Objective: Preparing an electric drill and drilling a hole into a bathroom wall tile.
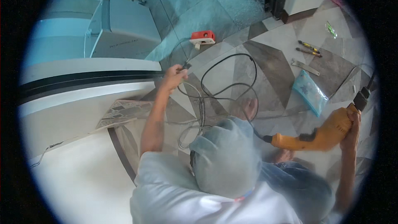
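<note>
- Fingers, quick: what've they got?
- Left hand pinched round a small black plug-like piece. Right hand wrapped round the front of an orange corded power drill, just behind its black chuck.
- Drill's where?
- Far right, chuck end away from the crouching person, cord end pointing back toward the legs.
- Step in hand?
- My read: cord handling, drill held aside. Next move calls for free slack and a steady right grip. Plug's far end too small to tell.
- What else?
- Red-and-white socket box, floor, just beyond left hand. Translucent blue pouch, flat silver metal strip, two yellow-and-black rods, all near the drill.
- Anything in the way?
- Long black cable, looped between the hands, passing close by a bare foot. Snag risk, I'd say.
</note>
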{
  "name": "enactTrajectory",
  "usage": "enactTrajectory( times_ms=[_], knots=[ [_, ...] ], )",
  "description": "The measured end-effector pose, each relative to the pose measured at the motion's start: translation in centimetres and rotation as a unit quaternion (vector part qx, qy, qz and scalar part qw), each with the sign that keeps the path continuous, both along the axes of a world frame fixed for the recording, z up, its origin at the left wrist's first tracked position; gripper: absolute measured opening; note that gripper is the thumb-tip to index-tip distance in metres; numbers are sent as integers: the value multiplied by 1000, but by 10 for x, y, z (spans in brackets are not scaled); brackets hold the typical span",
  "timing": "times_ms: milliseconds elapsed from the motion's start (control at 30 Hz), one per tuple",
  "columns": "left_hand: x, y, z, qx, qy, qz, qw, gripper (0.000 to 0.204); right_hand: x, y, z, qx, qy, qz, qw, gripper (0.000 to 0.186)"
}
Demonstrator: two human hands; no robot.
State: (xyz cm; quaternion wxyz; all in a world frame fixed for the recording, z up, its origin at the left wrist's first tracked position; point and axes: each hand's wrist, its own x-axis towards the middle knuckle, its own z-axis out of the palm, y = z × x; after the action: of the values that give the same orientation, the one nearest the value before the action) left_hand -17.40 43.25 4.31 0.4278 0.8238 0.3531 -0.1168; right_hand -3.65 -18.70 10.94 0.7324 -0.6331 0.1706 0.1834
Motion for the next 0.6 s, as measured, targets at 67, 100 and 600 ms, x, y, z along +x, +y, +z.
enactTrajectory(
  times_ms=[67,100,600],
  knots=[
    [7,10,-46,8,-40,17,999,31,12,13,9,-11,4,18,1000,35],
    [12,9,-63,28,-60,49,997,36,18,21,14,-20,9,36,999,33],
    [94,19,-122,269,-194,68,941,38,42,113,-11,-104,105,110,983,36]
  ],
)
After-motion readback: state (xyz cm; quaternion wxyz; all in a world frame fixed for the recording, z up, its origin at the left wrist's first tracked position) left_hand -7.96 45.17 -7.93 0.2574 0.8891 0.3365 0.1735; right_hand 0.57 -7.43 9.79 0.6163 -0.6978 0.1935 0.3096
